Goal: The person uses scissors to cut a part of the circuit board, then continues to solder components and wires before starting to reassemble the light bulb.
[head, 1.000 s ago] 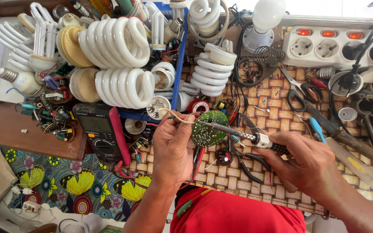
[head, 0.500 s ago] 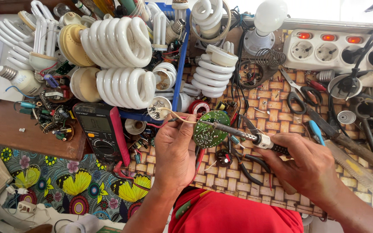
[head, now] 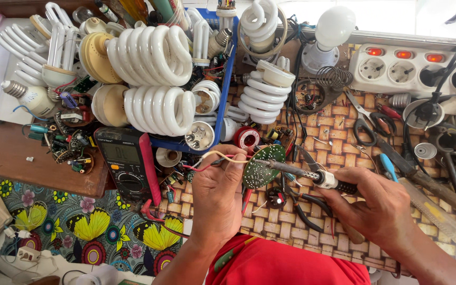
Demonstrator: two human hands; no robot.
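My left hand (head: 218, 195) holds a round green circuit board (head: 264, 165) upright by its edge, together with thin red and yellow wires (head: 207, 158) that run off to the left. My right hand (head: 378, 208) grips a soldering iron (head: 312, 176) by its dark handle. The iron's metal tip rests against the face of the board. Both hands work above a woven-pattern mat (head: 339, 132).
A blue tray (head: 222, 100) holds several white spiral lamps (head: 151, 55). A black and red multimeter (head: 127, 163) lies to the left. A white power strip (head: 397, 66), scissors (head: 368, 121), pliers, a solder reel (head: 247, 139) and loose parts crowd the right and middle.
Both hands hold nearly the same pose throughout. The iron's tip stays at the board, with only slight shifts of the board and wires.
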